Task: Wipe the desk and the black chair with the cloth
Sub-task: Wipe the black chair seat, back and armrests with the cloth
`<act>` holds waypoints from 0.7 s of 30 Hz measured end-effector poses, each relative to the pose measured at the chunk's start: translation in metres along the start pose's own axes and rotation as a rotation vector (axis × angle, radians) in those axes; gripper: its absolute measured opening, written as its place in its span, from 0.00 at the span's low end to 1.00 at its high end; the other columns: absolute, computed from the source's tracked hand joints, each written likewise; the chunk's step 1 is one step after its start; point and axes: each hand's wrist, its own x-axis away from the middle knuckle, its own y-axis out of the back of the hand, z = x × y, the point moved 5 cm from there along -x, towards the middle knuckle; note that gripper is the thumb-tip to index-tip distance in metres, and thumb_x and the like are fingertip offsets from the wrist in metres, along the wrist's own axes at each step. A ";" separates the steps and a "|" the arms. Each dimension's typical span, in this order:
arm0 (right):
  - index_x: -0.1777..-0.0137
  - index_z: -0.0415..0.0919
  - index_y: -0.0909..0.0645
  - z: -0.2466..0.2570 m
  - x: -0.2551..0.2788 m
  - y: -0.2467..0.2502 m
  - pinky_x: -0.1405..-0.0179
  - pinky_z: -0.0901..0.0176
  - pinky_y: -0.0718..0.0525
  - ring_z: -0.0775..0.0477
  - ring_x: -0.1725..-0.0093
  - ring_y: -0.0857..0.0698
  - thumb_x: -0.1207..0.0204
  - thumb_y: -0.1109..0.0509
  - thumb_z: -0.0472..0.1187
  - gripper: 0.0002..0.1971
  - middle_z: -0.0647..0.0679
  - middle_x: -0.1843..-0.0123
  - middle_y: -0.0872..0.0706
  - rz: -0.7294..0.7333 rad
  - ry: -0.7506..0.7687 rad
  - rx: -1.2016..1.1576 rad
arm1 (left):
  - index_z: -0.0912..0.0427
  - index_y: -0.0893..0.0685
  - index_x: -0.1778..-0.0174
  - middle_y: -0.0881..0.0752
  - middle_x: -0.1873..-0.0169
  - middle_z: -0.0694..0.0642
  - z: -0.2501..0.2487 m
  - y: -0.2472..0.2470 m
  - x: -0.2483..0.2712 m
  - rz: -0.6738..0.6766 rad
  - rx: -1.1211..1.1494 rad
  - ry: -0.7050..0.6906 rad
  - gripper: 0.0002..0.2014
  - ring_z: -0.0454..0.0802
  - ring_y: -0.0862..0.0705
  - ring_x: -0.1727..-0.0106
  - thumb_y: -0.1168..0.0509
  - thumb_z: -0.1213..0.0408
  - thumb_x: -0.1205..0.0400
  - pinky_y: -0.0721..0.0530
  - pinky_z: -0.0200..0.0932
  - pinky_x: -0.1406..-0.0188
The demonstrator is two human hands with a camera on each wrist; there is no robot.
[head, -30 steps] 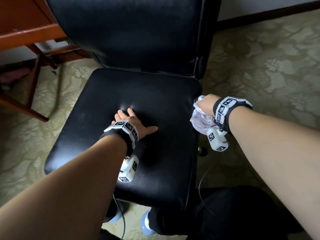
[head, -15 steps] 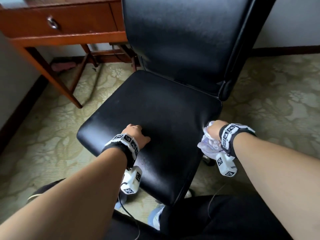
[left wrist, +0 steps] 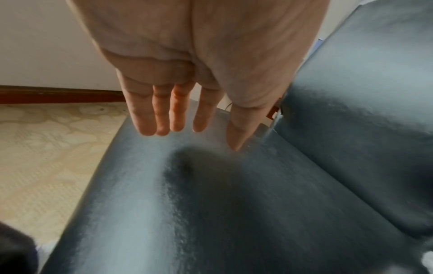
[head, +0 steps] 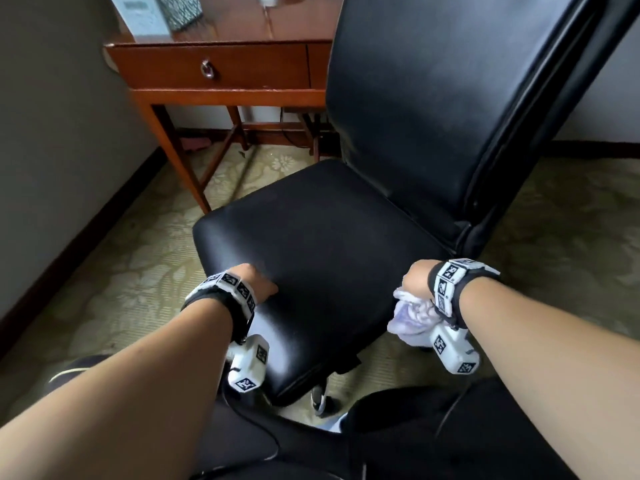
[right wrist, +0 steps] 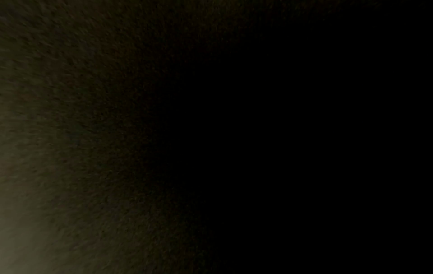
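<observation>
The black chair stands in front of me, its seat turned a little and its tall backrest to the right. My left hand is at the seat's front left edge. In the left wrist view this left hand has straight, spread fingers just over the seat and holds nothing. My right hand is at the seat's right front edge and grips a bunched white and lavender cloth. The right wrist view is dark. The wooden desk stands behind the chair.
The desk has a drawer with a ring pull and slanted legs; a white box stands on it. A grey wall closes the left side. Patterned carpet surrounds the chair. My black-trousered legs are below the seat.
My left hand slid back from the seat's middle to its front left edge. The chair has turned, the view has lifted to the desk, and my right hand kept the cloth.
</observation>
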 end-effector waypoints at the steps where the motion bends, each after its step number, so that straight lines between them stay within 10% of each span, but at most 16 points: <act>1: 0.30 0.50 0.20 0.009 0.009 0.016 0.40 0.49 0.19 0.45 0.47 0.16 0.12 0.43 0.55 0.18 0.46 0.35 0.17 -0.059 0.008 -0.117 | 0.63 0.14 0.33 0.12 0.39 0.62 0.010 0.001 -0.005 -0.004 0.035 0.016 0.24 0.61 0.14 0.38 0.29 0.49 0.17 0.19 0.45 0.45; 5: 0.26 0.51 0.23 0.066 0.021 0.058 0.33 0.42 0.21 0.31 0.32 0.19 0.13 0.46 0.58 0.22 0.39 0.32 0.18 -0.374 0.003 -0.230 | 0.56 0.13 0.41 0.13 0.42 0.62 0.046 -0.008 -0.025 0.055 0.130 0.080 0.25 0.62 0.16 0.47 0.32 0.41 0.24 0.20 0.46 0.49; 8: 0.20 0.59 0.36 0.125 0.005 0.037 0.28 0.29 0.30 0.29 0.26 0.26 0.25 0.46 0.68 0.33 0.43 0.21 0.27 -0.404 0.012 -0.205 | 0.60 0.15 0.26 0.17 0.27 0.65 0.066 -0.015 -0.038 0.106 0.240 0.083 0.24 0.65 0.17 0.30 0.38 0.47 0.10 0.21 0.48 0.37; 12: 0.18 0.58 0.39 0.197 0.001 0.022 0.21 0.41 0.38 0.40 0.22 0.31 0.26 0.42 0.40 0.34 0.47 0.16 0.35 -0.486 0.108 0.025 | 0.67 0.27 0.17 0.26 0.20 0.76 0.089 -0.002 -0.065 0.040 0.452 0.092 0.28 0.71 0.26 0.19 0.51 0.50 0.04 0.30 0.51 0.24; 19: 0.29 0.56 0.32 0.293 -0.063 0.039 0.50 0.45 0.25 0.45 0.48 0.23 0.42 0.50 0.45 0.35 0.56 0.25 0.27 -0.504 0.547 0.308 | 0.67 0.32 0.14 0.29 0.18 0.75 0.093 0.024 -0.106 0.004 0.785 0.143 0.29 0.68 0.30 0.17 0.56 0.50 0.04 0.36 0.50 0.21; 21: 0.23 0.68 0.41 0.292 -0.084 0.071 0.48 0.41 0.28 0.42 0.43 0.28 0.37 0.41 0.54 0.37 0.55 0.26 0.29 -0.454 0.410 0.199 | 0.64 0.35 0.11 0.32 0.15 0.71 0.087 0.024 -0.113 0.038 0.846 0.138 0.33 0.65 0.33 0.14 0.57 0.45 0.05 0.40 0.48 0.18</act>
